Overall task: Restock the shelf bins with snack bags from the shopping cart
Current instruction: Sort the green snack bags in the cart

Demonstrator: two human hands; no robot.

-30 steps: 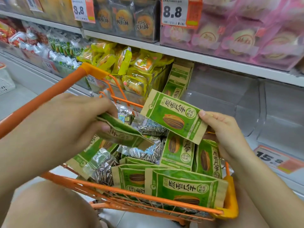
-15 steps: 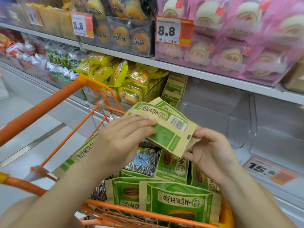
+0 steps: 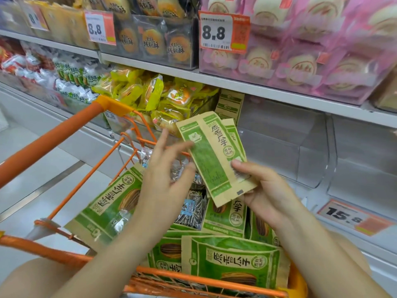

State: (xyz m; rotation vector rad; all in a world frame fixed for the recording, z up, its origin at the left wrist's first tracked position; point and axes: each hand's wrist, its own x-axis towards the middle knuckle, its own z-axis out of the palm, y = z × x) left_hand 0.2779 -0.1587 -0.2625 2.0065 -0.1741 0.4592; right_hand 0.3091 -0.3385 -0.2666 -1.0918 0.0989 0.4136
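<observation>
My left hand (image 3: 165, 168) has just let go, fingers spread, beside the snack bags (image 3: 214, 155). My right hand (image 3: 260, 186) alone now grips the small stack, raised above the shopping cart (image 3: 71, 125). Next, probably: the clear bin (image 3: 279, 147) at far right.
</observation>
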